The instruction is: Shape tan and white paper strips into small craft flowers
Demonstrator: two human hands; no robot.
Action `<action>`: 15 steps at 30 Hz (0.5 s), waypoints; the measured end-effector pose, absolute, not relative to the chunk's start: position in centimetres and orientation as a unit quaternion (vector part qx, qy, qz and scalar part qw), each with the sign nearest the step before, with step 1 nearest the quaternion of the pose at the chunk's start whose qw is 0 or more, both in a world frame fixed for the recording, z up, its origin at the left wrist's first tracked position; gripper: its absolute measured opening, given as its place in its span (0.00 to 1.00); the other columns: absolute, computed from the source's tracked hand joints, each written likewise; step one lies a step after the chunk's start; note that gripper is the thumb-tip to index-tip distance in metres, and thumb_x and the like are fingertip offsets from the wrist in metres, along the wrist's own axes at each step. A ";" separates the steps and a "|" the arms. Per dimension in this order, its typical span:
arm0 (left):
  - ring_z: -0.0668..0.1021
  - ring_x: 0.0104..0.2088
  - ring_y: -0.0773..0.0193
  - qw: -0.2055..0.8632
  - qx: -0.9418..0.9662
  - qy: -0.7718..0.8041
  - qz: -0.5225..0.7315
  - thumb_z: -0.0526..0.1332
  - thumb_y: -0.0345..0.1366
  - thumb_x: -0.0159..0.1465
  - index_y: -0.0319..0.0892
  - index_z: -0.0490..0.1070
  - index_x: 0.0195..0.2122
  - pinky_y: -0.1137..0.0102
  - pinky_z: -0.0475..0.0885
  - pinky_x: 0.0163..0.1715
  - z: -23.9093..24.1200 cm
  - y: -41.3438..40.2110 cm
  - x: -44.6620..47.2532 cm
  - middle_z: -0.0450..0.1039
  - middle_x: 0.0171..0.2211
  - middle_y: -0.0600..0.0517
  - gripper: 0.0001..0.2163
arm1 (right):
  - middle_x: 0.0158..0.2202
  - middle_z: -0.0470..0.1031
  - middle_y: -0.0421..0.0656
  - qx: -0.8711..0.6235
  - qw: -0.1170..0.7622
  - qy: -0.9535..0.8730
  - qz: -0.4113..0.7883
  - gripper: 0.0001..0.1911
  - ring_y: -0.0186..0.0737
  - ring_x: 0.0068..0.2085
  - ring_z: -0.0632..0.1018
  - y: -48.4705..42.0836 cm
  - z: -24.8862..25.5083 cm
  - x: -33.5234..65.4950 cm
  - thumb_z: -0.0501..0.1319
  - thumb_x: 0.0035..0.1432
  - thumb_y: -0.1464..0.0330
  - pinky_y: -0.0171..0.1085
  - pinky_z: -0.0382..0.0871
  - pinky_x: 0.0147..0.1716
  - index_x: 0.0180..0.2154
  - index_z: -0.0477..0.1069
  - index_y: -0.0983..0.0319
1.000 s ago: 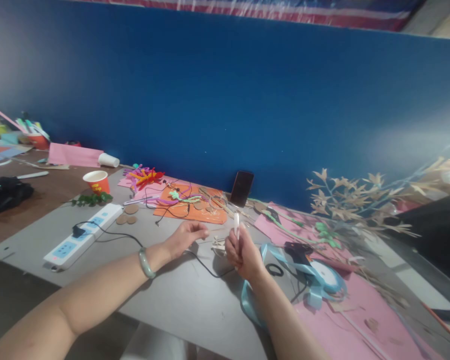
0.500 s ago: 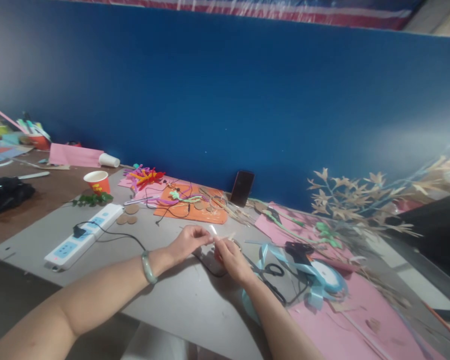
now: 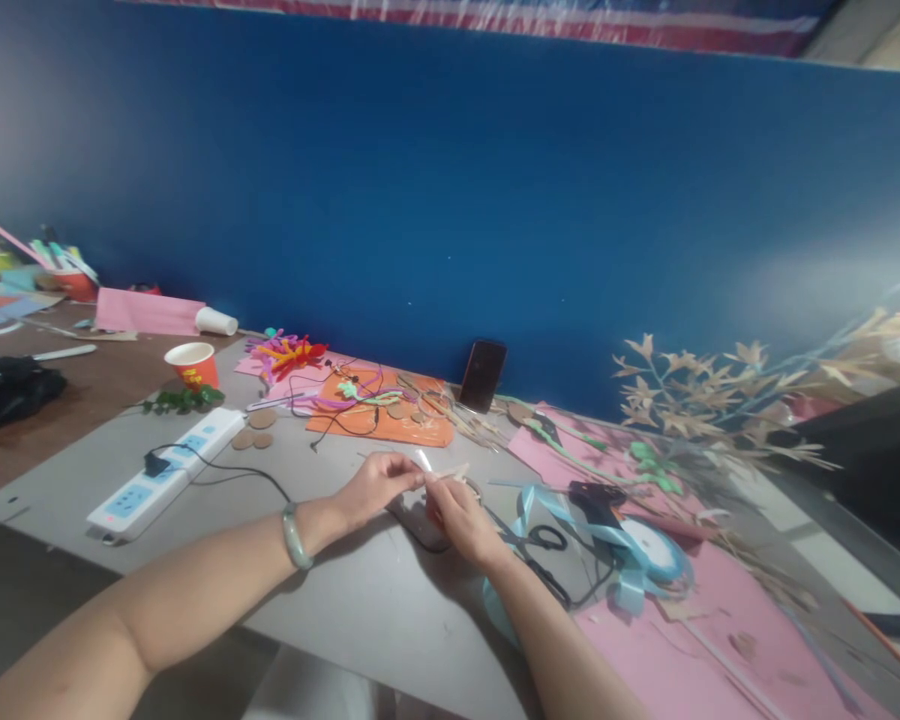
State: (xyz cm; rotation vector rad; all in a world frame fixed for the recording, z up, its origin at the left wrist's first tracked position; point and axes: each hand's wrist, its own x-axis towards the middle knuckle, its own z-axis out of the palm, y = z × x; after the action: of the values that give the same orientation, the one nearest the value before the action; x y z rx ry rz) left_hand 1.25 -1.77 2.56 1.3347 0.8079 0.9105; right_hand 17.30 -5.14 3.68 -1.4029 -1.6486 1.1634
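My left hand [image 3: 375, 482] and my right hand [image 3: 456, 516] meet over the grey table [image 3: 330, 590], fingertips nearly touching. Both pinch around a small whitish stick [image 3: 424, 462] and a thin pale straw-like strip [image 3: 450, 472] between them. A green bangle [image 3: 292, 536] circles my left wrist. Just below the hands a black cable [image 3: 420, 545] loops across the table. Black-handled scissors [image 3: 544, 540] lie right of my right hand.
A white power strip [image 3: 166, 468] with a black plug lies at left. Light blue ribbon [image 3: 630, 560], pink paper [image 3: 690, 650], dried tan branches [image 3: 712, 400], a dark phone [image 3: 484, 374] leaning on the blue wall, an orange sheet [image 3: 382, 425] with pipe cleaners, and a red cup [image 3: 192, 364] surround them.
My right hand came down and left from holding the white stick upright, joining my left hand; since half a second ago the hands have barely moved.
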 end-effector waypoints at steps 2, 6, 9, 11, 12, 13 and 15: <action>0.67 0.24 0.70 0.619 0.582 0.353 0.393 0.65 0.45 0.53 0.36 0.72 0.27 0.74 0.61 0.25 2.5 -1.7 1.2 0.68 0.24 0.52 0.15 | 0.14 0.58 0.35 -0.534 0.340 -0.614 0.472 0.27 0.31 0.18 0.59 -5.2 3.5 17.3 0.48 0.60 0.48 0.33 0.50 0.18 0.19 0.56 0.60; 0.67 0.24 0.70 0.618 0.582 0.352 0.394 0.65 0.46 0.53 0.37 0.71 0.25 0.74 0.61 0.25 2.8 -1.6 1.2 0.67 0.23 0.53 0.15 | 0.12 0.56 0.33 -0.500 0.350 -0.533 0.585 0.26 0.28 0.14 0.54 -5.3 3.1 17.0 0.48 0.59 0.47 0.31 0.43 0.13 0.19 0.54 0.59; 0.67 0.25 0.70 0.619 0.582 0.346 0.397 0.66 0.45 0.53 0.37 0.71 0.25 0.74 0.61 0.26 3.0 -1.5 1.1 0.68 0.24 0.52 0.14 | 0.11 0.52 0.31 -0.456 0.361 -0.447 0.680 0.26 0.26 0.12 0.47 -5.4 3.1 16.5 0.47 0.59 0.47 0.30 0.37 0.11 0.19 0.50 0.58; 0.68 0.25 0.70 0.619 0.584 0.343 0.398 0.66 0.44 0.53 0.37 0.72 0.25 0.73 0.60 0.27 3.2 -1.5 1.0 0.69 0.24 0.52 0.13 | 0.10 0.50 0.30 -0.434 0.354 -0.398 0.726 0.26 0.26 0.11 0.45 -5.5 3.2 16.3 0.48 0.59 0.48 0.29 0.36 0.09 0.19 0.49 0.58; 0.68 0.25 0.70 0.620 0.583 0.342 0.397 0.66 0.43 0.53 0.37 0.72 0.25 0.73 0.60 0.27 3.3 -1.5 1.0 0.69 0.24 0.52 0.12 | 0.10 0.50 0.30 -0.425 0.348 -0.381 0.744 0.25 0.26 0.11 0.45 -5.5 3.3 16.4 0.49 0.59 0.48 0.28 0.36 0.09 0.20 0.49 0.58; 0.67 0.24 0.70 0.623 0.581 0.343 0.396 0.66 0.43 0.53 0.37 0.72 0.25 0.73 0.60 0.26 3.4 -1.5 1.0 0.69 0.23 0.52 0.12 | 0.09 0.50 0.30 -0.415 0.343 -0.368 0.758 0.25 0.25 0.11 0.44 -5.5 3.4 16.4 0.49 0.58 0.48 0.28 0.36 0.09 0.20 0.50 0.58; 0.66 0.23 0.71 0.627 0.574 0.346 0.398 0.66 0.42 0.52 0.37 0.73 0.25 0.73 0.59 0.26 3.6 -1.6 0.9 0.68 0.22 0.53 0.11 | 0.09 0.51 0.29 -0.392 0.336 -0.352 0.781 0.24 0.25 0.11 0.44 -5.4 3.5 16.8 0.49 0.59 0.48 0.27 0.36 0.08 0.20 0.52 0.59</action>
State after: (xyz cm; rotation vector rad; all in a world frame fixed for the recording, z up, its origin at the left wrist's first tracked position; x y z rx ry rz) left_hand 0.88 -1.57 3.62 1.3165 0.7929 0.9128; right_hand 16.78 -5.44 3.46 -1.0227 -0.9169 2.0366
